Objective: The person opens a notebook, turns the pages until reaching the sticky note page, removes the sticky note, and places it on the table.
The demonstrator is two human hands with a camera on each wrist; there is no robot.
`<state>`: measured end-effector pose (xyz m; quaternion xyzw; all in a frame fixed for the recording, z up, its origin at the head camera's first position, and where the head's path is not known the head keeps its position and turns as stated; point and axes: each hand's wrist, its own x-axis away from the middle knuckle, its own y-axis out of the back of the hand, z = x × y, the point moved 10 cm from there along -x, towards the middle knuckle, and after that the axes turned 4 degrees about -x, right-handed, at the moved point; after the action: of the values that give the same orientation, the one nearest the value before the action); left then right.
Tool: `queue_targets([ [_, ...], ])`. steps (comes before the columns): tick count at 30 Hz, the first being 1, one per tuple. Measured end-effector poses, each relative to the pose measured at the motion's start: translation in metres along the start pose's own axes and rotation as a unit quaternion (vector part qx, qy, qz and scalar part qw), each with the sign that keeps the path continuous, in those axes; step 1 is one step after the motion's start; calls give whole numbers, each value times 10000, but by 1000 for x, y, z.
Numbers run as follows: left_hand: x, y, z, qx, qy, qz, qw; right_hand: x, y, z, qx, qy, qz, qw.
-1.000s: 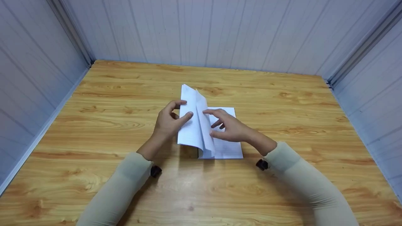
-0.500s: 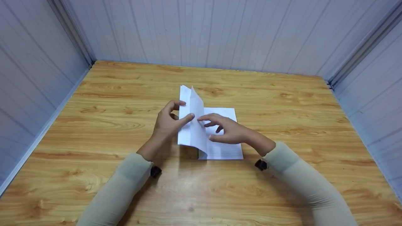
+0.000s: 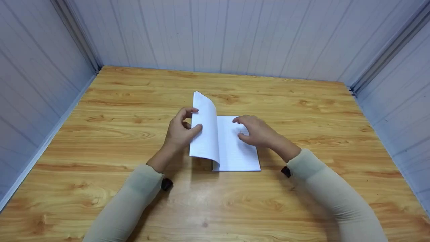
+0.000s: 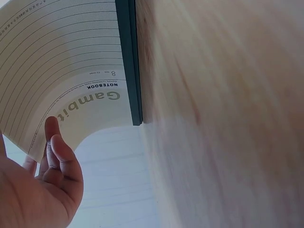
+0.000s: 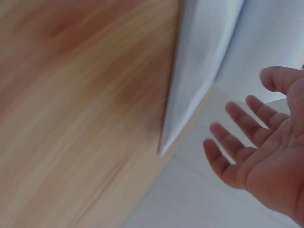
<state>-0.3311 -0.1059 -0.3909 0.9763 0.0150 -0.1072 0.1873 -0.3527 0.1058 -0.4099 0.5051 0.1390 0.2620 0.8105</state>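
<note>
A notebook point(image 3: 235, 156) with lined white pages lies open in the middle of the table in the head view. Its left-hand pages stand raised and curved, and my left hand point(image 3: 179, 132) grips their outer edge, thumb on the front and fingers behind. The left wrist view shows the back of that raised part, printed "Gambit NOTEBOOK", beside the dark green spine point(image 4: 129, 61). My right hand point(image 3: 257, 131) hovers over the right-hand page with fingers loosely bent and nothing held. In the right wrist view, its spread fingers point(image 5: 221, 164) are apart from the notebook's page block point(image 5: 202, 61).
The wooden table point(image 3: 134, 94) carries the notebook and meets pale panelled walls point(image 3: 208, 37) at the back and both sides. A small black device point(image 3: 167, 184) sits at the left wrist, and another black device point(image 3: 286, 172) at the right.
A loose page that stood between the hands has swung left onto the raised pages. My right hand has drawn away to the right, over the flat page. The left hand keeps its grip.
</note>
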Motion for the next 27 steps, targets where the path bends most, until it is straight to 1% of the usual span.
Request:
queue_targets([
  [2, 0, 1, 1, -1, 34, -38, 10000, 1, -1, -11, 381, -236, 74, 9990],
  [4, 0, 0, 1, -9, 49, -34, 10000, 2, -2, -21, 551, -425, 147, 9975],
  [8, 1, 0, 1, -26, 35, -33, 10000, 2, -4, -37, 561, -762, 264, 9952],
  [12, 1, 0, 0, -37, -21, -73, 10000, 1, -6, -47, 495, -1013, 349, 9930],
  [18, 1, 0, -1, -78, -125, -79, 9999, 1, -13, -53, 511, -1264, 540, 9892],
  [21, 1, 0, -1, -67, -100, -55, 9999, 1, -15, -55, 530, -1355, 588, 9876],
  [27, 1, 0, 1, -79, -65, -60, 9999, 0, -15, -54, 517, -1301, 560, 9886],
])
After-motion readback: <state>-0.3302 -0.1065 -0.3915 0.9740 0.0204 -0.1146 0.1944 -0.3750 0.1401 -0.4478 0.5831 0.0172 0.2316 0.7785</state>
